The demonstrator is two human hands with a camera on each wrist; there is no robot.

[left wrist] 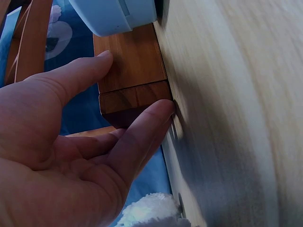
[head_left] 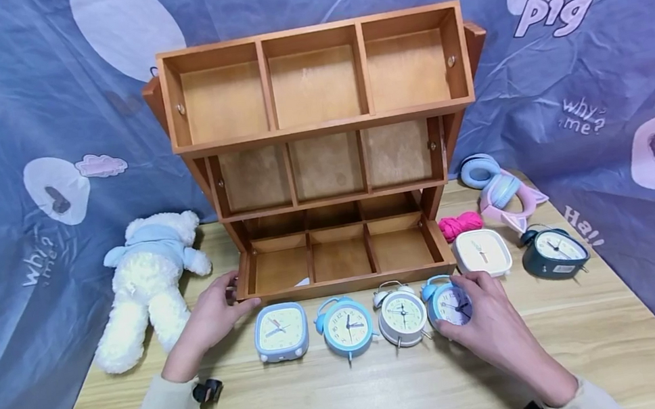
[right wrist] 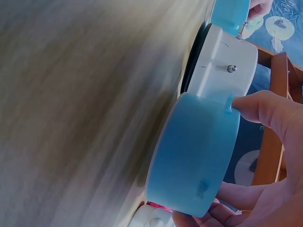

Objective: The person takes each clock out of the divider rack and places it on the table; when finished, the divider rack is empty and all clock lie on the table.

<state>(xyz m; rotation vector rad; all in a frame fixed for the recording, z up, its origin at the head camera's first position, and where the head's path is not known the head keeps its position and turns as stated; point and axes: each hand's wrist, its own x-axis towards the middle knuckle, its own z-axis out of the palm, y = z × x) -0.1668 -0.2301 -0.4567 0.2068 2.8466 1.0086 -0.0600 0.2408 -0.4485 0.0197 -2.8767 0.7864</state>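
Observation:
My right hand (head_left: 488,311) holds a round blue alarm clock (head_left: 452,305) at the right end of a front row. In the right wrist view, the thumb is against the foot of this blue alarm clock (right wrist: 194,151) and fingers are at its far side. My left hand (head_left: 213,321) rests at the lower left corner of a wooden shelf (head_left: 344,286), thumb by the front, fingers beside the end. Leftward in the row are a white twin-bell alarm clock (head_left: 403,317), another round blue alarm clock (head_left: 347,327) and a square blue clock (head_left: 281,331).
A white plush bear (head_left: 153,280) lies left of the shelf. To the right are pink yarn (head_left: 460,225), a square white clock (head_left: 482,253), a dark green alarm clock (head_left: 556,253) and cat-ear headphones (head_left: 511,199). A patterned blue cloth (head_left: 546,89) hangs behind.

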